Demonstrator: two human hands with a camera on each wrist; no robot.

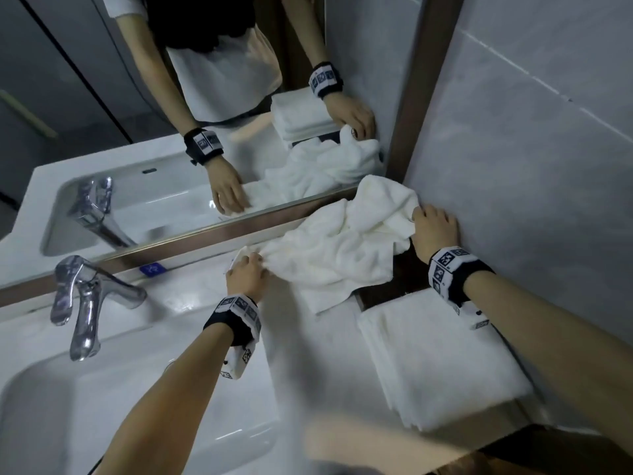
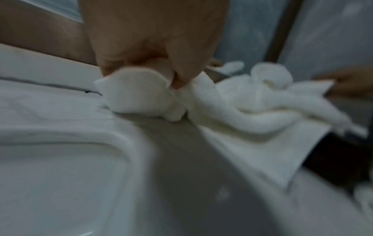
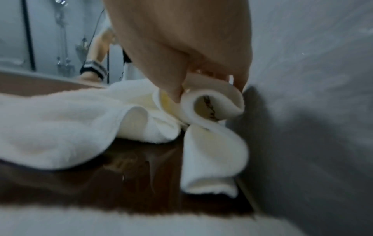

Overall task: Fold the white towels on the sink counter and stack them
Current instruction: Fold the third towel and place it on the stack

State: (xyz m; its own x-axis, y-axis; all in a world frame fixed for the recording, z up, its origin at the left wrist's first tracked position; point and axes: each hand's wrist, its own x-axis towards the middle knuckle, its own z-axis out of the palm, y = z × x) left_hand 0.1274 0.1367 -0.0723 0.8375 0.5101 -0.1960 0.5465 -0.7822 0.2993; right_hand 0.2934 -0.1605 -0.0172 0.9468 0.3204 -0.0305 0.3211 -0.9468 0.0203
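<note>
At the near right part of the table [image 1: 291,354], close to the right wall, lies a stack of folded towels [image 1: 442,365], flat and square, with its edges lined up. The right forearm passes over its right side. To the left of the stack the white table goes down into the sink basin [image 1: 102,406], and the chrome faucet [image 1: 85,299] stands at the back left, just before the mirror frame.

Behind the stack a dark brown part of the table [image 1: 383,293] shows, and over it lies the crumpled towel [image 1: 342,248]. This towel is spread between both hands, along the back edge of the table, and one flat corner of it hangs toward the stack.

The left hand [image 1: 246,275] holds the left end of the crumpled towel; in the left wrist view its fingers [image 2: 181,68] and thumb are curled and pinch a folded edge of the cloth just above the table. The right hand [image 1: 435,231] holds the right end in the back right corner, next to the gray tiled wall [image 1: 531,149]; in the right wrist view its fingers [image 3: 173,89] pinch a hem that curls into a loop.

The mirror [image 1: 171,114] behind the table repeats the hands, the towel and the stack.
</note>
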